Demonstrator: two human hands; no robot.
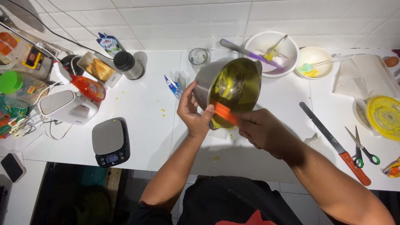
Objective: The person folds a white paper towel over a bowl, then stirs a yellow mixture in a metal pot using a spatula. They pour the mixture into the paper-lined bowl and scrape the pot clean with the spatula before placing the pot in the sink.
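Over the middle of the white worktop (141,104) you hold one steel mixing bowl (227,89) tilted toward you, its inside coated with yellow batter. Your left hand (192,111) has its grip closed on the bowl's near rim, thumb over the edge. Your right hand (260,129) has its grip wrapped tight around one orange spatula (225,112), whose blade lies against the bowl's lower inner wall.

Behind the bowl stand two pale bowls: a white one (271,52) with a purple-handled utensil in it, and to its right a cream one (314,60) holding a brush. One clear glass (198,58) stands just left of them.

Right of the steel bowl lie one long knife with a red handle (335,143) and one pair of scissors (361,148), side by side.

Left of the bowl sit one digital scale (110,141), one white hand mixer (68,108) and one dark-lidded steel cup (128,64).
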